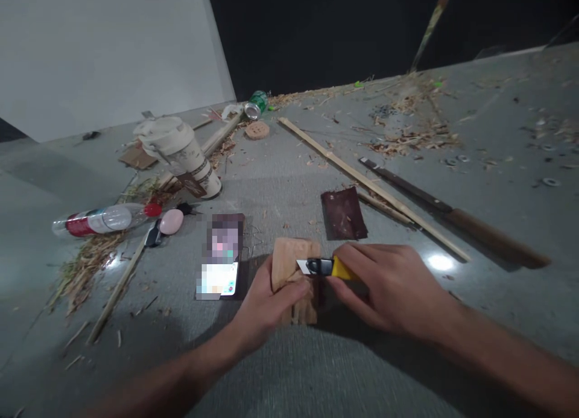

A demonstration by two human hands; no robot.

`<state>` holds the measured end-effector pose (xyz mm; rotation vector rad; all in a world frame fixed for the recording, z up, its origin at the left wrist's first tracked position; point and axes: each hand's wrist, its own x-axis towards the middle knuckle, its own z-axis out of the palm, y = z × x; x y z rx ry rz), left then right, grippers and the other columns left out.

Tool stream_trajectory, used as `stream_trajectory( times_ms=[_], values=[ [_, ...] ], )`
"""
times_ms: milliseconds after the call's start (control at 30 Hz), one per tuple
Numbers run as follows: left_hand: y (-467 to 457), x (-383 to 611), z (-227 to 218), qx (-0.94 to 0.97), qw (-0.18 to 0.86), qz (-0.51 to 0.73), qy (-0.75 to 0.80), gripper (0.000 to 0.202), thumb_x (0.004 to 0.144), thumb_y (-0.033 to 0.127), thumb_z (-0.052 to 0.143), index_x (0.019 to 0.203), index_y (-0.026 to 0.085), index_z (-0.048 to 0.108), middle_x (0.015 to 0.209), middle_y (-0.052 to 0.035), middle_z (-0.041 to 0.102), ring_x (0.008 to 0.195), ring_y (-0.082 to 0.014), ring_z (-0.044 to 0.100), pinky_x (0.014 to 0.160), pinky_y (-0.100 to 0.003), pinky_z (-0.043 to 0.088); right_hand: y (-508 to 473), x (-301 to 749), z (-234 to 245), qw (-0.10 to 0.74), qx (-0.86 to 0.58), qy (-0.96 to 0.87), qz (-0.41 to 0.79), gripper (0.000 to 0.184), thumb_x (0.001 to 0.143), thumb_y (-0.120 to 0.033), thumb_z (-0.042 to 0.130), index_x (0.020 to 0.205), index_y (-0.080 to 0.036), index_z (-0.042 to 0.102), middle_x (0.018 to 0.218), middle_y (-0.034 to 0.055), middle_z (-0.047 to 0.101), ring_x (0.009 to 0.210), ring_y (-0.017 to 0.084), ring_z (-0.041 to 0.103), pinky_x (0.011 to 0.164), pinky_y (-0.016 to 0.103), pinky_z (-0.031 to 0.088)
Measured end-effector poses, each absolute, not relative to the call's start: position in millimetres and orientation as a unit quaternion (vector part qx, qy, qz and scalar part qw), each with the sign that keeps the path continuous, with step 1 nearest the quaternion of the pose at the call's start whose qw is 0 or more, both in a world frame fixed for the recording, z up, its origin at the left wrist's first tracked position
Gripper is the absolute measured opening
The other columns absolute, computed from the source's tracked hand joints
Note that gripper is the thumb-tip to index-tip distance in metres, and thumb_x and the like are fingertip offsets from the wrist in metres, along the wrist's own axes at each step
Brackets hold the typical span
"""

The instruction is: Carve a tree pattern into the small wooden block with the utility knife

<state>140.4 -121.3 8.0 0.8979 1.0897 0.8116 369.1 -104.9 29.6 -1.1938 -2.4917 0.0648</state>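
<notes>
My left hand (266,300) grips a small pale wooden block (294,261) standing on the grey floor, thumb across its front. In my right hand (389,285), fingers closed, is a yellow utility knife (325,267). Its short blade lies against the block's front face. A phone (221,255) with a lit screen lies flat just left of the block. A dark square of sandpaper (344,213) lies just beyond the block.
A long machete-like knife (452,210) and a thin bamboo strip (371,186) lie to the right. A paper cup (181,155), plastic bottle (106,219), green can (256,104), pink oval object (170,221) and wood shavings litter the left and far floor.
</notes>
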Motion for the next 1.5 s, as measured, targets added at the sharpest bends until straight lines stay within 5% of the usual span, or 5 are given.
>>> stream_trajectory(
  times_ms=[267, 700, 1333, 1500],
  values=[
    [-122.0, 139.2, 8.4, 0.331, 0.765, 0.334, 0.441, 0.072, 0.090, 0.037, 0.076, 0.147, 0.021, 0.035, 0.091, -0.0060, 0.074, 0.075, -0.0231, 0.076, 0.068, -0.034, 0.063, -100.8, 374.2, 34.6, 0.167, -0.416, -0.894, -0.028, 0.023, 0.104, -0.035, 0.050, 0.086, -0.021, 0.055, 0.074, 0.0025, 0.064, 0.064, 0.018, 0.061, 0.060, 0.036, 0.032],
    [-113.8, 133.7, 34.0, 0.332, 0.792, 0.332, 0.391, 0.068, 0.092, 0.029, 0.075, 0.145, 0.022, 0.034, 0.091, -0.0058, 0.075, 0.074, -0.0205, 0.075, 0.068, -0.032, 0.063, -107.0, 373.5, 43.8, 0.205, -0.436, -0.869, -0.111, 0.021, 0.102, -0.038, 0.057, 0.090, -0.021, 0.060, 0.079, 0.0035, 0.070, 0.066, 0.020, 0.063, 0.064, 0.036, 0.038],
    [-98.2, 118.6, 50.0, 0.362, 0.803, 0.269, 0.390, 0.058, 0.088, 0.037, 0.078, 0.133, 0.021, 0.045, 0.092, -0.0093, 0.073, 0.072, -0.0213, 0.074, 0.064, -0.031, 0.061, -103.6, 372.7, 51.6, 0.215, -0.444, -0.860, -0.130, 0.021, 0.099, -0.039, 0.062, 0.088, -0.022, 0.063, 0.076, 0.0034, 0.069, 0.064, 0.020, 0.061, 0.063, 0.036, 0.037],
    [-95.9, 118.4, 52.8, 0.370, 0.788, 0.265, 0.415, 0.064, 0.089, 0.035, 0.076, 0.142, 0.022, 0.042, 0.094, -0.0085, 0.074, 0.073, -0.0217, 0.074, 0.066, -0.032, 0.061, -105.9, 367.8, 50.5, 0.192, -0.448, -0.863, -0.135, 0.025, 0.101, -0.041, 0.059, 0.086, -0.021, 0.060, 0.074, 0.0031, 0.067, 0.064, 0.020, 0.062, 0.062, 0.036, 0.037]
  ],
)
